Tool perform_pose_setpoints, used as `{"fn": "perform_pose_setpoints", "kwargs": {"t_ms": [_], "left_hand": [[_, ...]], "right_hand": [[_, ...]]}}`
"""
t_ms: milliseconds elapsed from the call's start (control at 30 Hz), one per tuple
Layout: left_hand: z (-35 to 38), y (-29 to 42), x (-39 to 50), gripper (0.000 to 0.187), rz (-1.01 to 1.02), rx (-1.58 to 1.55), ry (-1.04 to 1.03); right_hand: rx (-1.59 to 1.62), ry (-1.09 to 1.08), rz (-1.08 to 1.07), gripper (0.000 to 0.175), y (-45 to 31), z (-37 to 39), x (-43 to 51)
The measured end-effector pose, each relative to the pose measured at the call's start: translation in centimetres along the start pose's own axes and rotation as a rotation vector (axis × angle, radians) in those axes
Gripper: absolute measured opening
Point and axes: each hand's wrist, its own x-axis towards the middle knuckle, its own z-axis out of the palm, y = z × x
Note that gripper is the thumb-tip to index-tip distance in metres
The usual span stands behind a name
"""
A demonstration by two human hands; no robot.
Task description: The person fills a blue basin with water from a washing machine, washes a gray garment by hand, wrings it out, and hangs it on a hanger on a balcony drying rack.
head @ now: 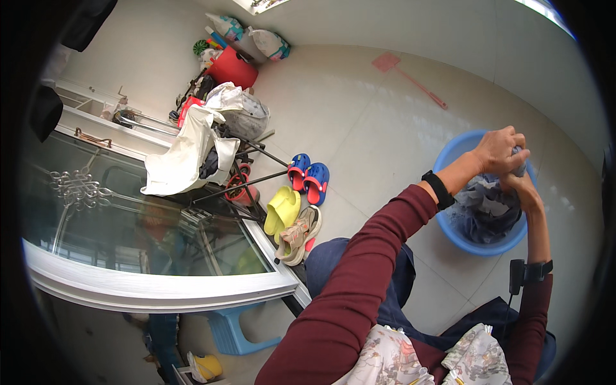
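Note:
Both of my hands are over a round blue plastic basin [450, 145] standing on the tiled floor. My left hand [500, 151] grips a wet grey cloth [519, 167], its fist raised above the far side of the basin. Just below it, my right hand [523, 186] holds the same cloth lower down, its fingers partly hidden. Under my hands, dark and grey wet laundry [486, 211] lies bunched in the basin. Whitish suds [455, 204] show along the laundry's left side.
A pink fly swatter [421, 86] lies on the floor beyond the basin. To the left are blue clogs [315, 182], yellow slippers [281, 211], a beige sneaker [297, 236] and a black-framed stand [250, 180] draped with white cloth. A glazed door [159, 272] stands at the lower left.

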Motion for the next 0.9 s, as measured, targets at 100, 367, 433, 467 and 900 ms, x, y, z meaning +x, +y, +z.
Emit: {"fn": "perform_pose_setpoints", "kwargs": {"t_ms": [100, 367, 433, 467, 900], "left_hand": [[1.8, -1.1, -0.7, 0.03, -0.124, -0.04, 0.122], [4.7, -5.5, -2.0, 0.036, -0.579, 0.051, 0.023], [5.1, -5.8, -2.9, 0.037, -0.687, 0.05, 0.033], [5.4, -5.9, -3.4, 0.038, -0.745, 0.044, 0.043], [-1.9, -4.9, -3.2, 0.094, -0.567, -0.949, -0.114]], "right_hand": [[-0.282, 0.22, -0.111, 0.03, 0.4, 1.6, 0.8], [-0.611, 0.422, -0.129, 0.031, 5.2, 4.3, 2.3], [-0.752, 0.445, -0.167, 0.033, 6.5, 4.8, 2.5], [-0.805, 0.456, -0.155, 0.035, 7.1, 5.1, 2.5], [-0.109, 0.735, -0.056, 0.044, -2.4, 1.4, 3.4]]}}
